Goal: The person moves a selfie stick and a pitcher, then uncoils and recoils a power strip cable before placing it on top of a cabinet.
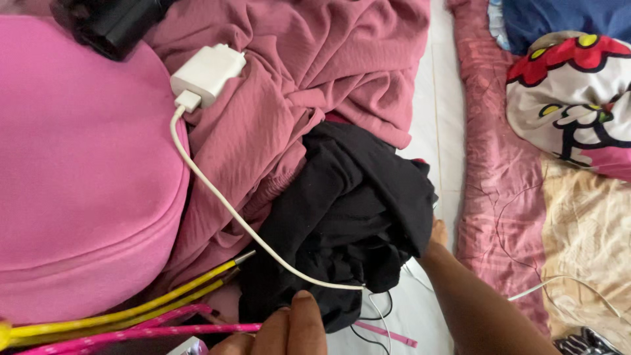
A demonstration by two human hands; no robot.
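Left hand (282, 329), fingers together, tips on black garment (342, 217); right hand (437, 233) tucked under its far edge.
Item: black garment, bunched on mauve cloth (296, 72) beside white mattress edge (444, 131), braced from both sides. White charger (207, 75) lies upper left, cable (223, 204) trailing across. Right forearm extended; its finger position cannot be told.

Two bare hands (289, 329), right forearm (480, 302) unsleeved, no jewellery.
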